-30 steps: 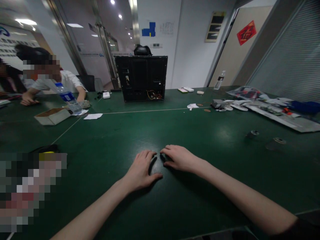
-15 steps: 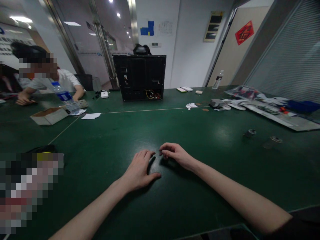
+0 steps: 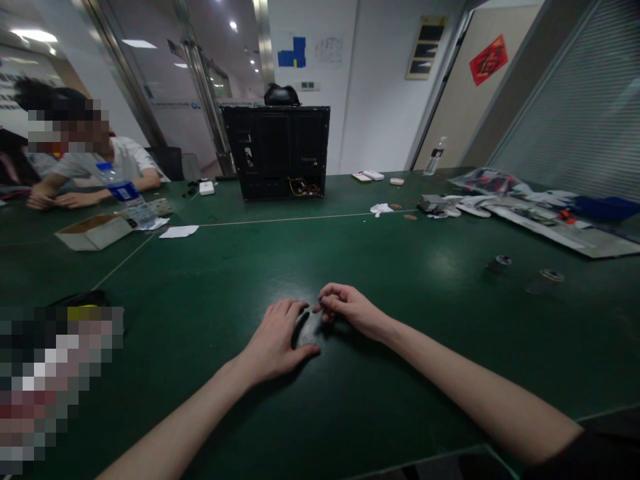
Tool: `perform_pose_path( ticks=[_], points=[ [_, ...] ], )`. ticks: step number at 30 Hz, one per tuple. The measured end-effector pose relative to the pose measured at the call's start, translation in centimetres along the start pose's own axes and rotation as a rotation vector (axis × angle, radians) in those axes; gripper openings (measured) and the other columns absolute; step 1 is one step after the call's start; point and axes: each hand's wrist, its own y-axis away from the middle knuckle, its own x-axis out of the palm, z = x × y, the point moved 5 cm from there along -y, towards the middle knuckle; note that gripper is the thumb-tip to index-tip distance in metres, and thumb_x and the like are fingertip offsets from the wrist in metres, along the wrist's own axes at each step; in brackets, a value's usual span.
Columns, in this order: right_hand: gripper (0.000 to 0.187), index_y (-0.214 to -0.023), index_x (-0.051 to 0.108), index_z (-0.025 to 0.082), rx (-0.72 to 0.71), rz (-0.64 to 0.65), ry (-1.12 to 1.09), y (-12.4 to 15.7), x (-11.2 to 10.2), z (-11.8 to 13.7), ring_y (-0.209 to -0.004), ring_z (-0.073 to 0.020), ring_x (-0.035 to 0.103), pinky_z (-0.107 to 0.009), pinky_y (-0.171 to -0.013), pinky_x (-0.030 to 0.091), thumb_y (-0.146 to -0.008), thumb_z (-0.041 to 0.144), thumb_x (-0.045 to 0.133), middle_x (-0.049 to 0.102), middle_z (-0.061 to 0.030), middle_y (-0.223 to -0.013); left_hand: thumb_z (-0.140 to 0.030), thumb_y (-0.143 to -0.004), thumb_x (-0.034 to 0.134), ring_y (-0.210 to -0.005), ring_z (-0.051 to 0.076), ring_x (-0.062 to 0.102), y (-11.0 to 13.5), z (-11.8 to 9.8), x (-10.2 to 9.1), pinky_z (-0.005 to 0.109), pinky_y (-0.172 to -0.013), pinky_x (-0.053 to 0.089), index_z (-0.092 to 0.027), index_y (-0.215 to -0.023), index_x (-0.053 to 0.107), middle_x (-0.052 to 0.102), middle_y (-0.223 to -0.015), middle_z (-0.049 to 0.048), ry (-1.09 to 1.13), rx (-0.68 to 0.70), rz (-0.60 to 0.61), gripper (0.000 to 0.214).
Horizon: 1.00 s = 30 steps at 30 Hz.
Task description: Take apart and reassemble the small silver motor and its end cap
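My left hand point(image 3: 277, 340) lies flat on the dark green table point(image 3: 350, 267), fingers stretched out and together, thumb out to the right. Just beside it, my right hand point(image 3: 347, 308) is lifted a little off the surface with its fingers curled into a pinch at the tips; whatever is in the pinch is too small and dark to name. The fingertips of both hands nearly meet. A black computer case point(image 3: 276, 152) stands upright at the far middle of the table, with wires showing at its lower right.
A person sits at the far left with arms on the table, behind a water bottle point(image 3: 123, 193) and an open cardboard box point(image 3: 94, 231). Papers, packaging and small parts point(image 3: 530, 207) cover the far right. Two small round parts point(image 3: 500, 261) lie to my right.
My right hand has risen from lying flat and curled its fingers into a pinch. My left hand has stayed put. The person at far left has brought their arms together.
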Motion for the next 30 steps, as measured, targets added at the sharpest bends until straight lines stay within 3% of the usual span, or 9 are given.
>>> perform_pose_path(
  ticks=[16,30],
  points=[
    [0.029,-0.086,0.056,0.015,0.077,-0.011,-0.313,-0.41,-0.07,-0.48,-0.055,-0.0077,0.058,-0.020,-0.056,0.043,-0.075,0.037,0.070,0.067,-0.0028,-0.075,-0.050,-0.074,0.064,-0.107,0.030,0.049,0.08,0.15,0.00,0.045,-0.093,0.040,-0.020,-0.123,0.044,0.052,-0.118,0.0108,-0.012,0.008,-0.020,0.061],
    [0.025,-0.080,0.055,0.015,0.080,-0.012,-0.351,-0.34,0.05,-0.55,-0.056,-0.0087,0.053,-0.022,-0.057,0.039,-0.079,0.037,0.065,0.061,-0.0013,-0.068,-0.050,-0.075,0.064,-0.108,0.030,0.048,0.12,0.15,0.08,0.046,-0.094,0.039,-0.019,-0.122,0.044,0.051,-0.118,0.0116,-0.035,-0.001,-0.004,0.060]
  ],
)
